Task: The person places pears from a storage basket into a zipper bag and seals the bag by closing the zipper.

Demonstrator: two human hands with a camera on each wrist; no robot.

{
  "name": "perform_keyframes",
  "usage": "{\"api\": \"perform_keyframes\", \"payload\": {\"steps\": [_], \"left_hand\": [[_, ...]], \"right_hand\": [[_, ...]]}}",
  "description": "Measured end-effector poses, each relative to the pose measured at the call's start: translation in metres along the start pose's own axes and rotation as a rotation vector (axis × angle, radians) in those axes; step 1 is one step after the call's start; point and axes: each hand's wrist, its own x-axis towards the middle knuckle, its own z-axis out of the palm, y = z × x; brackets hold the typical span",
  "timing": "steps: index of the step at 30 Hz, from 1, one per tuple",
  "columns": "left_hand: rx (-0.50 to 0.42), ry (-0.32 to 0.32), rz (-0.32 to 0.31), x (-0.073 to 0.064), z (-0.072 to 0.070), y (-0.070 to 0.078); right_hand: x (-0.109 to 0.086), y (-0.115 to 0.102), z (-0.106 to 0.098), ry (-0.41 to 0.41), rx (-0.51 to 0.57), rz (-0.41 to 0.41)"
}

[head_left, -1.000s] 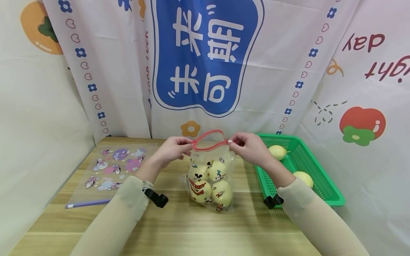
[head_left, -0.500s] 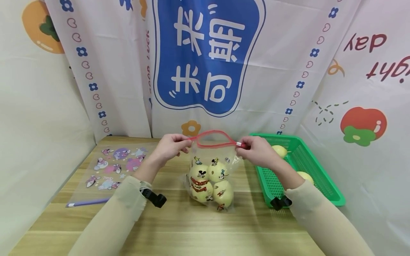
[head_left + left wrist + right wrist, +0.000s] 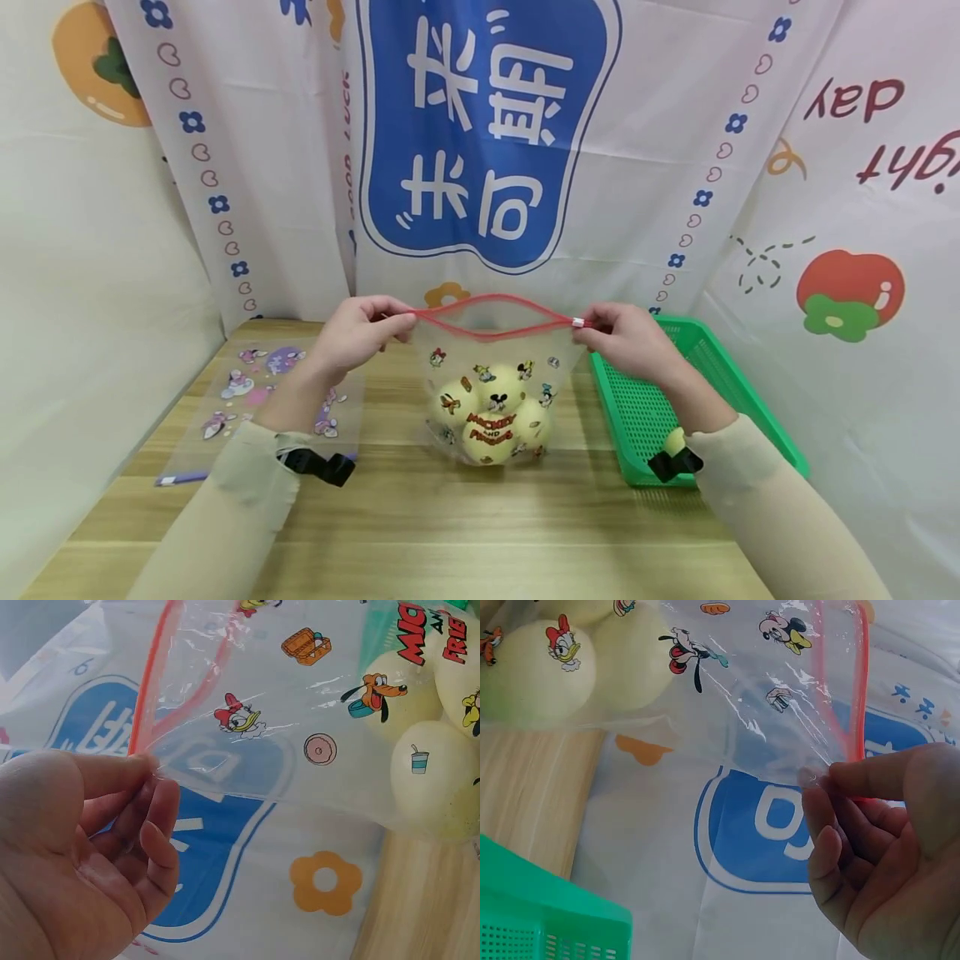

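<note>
A clear zip bag (image 3: 517,346) with cartoon prints stretches between my two hands, its red-edged mouth parted in the middle. Several pale yellow round fruits (image 3: 487,446) bunch together in its bottom, close over the table. My left hand (image 3: 360,333) pinches the left end of the red zip between thumb and forefinger, as the left wrist view shows up close. At the other end my right hand (image 3: 633,337) pinches the bag's corner, right beside the white slider (image 3: 577,322). In the right wrist view the other fingers of that hand curl loosely below the pinch.
A green plastic basket (image 3: 738,396) stands to the right, with a pale yellow fruit (image 3: 675,440) partly hidden behind the right wrist. Flat on the wooden table (image 3: 450,533) at left lies another printed bag with a purple zip (image 3: 183,478). Printed curtain (image 3: 645,125) hangs behind.
Both hands have moved apart, stretching the bag's mouth wider and flatter. The bag has shifted up in the head view, and the fruits in it have rearranged.
</note>
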Motion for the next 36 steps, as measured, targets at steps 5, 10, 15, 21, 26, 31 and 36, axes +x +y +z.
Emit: {"api": "perform_keyframes", "payload": {"steps": [5, 10, 15, 21, 26, 31, 36], "left_hand": [[-0.036, 0.015, -0.010, -0.005, -0.010, 0.000], [-0.044, 0.019, -0.029, -0.006, -0.011, -0.008], [-0.016, -0.018, -0.065, -0.007, -0.011, -0.017], [0.064, -0.025, -0.043, -0.006, -0.008, -0.013], [0.155, 0.070, 0.065, 0.000, 0.011, 0.011], [0.308, 0.148, 0.310, 0.009, 0.045, 0.044], [0.391, 0.024, 0.430, 0.021, 0.084, 0.074]], "right_hand": [[0.000, 0.006, -0.005, 0.018, 0.026, 0.018], [0.002, 0.013, 0.001, -0.007, 0.028, -0.001], [0.003, 0.016, 0.008, -0.028, 0.015, 0.005], [0.004, 0.016, 0.012, -0.027, 0.016, 0.017], [0.004, 0.015, 0.013, -0.029, 0.015, 0.014], [0.004, 0.013, 0.013, -0.035, 0.021, 0.015], [0.003, 0.012, 0.012, -0.039, 0.030, 0.017]]}}
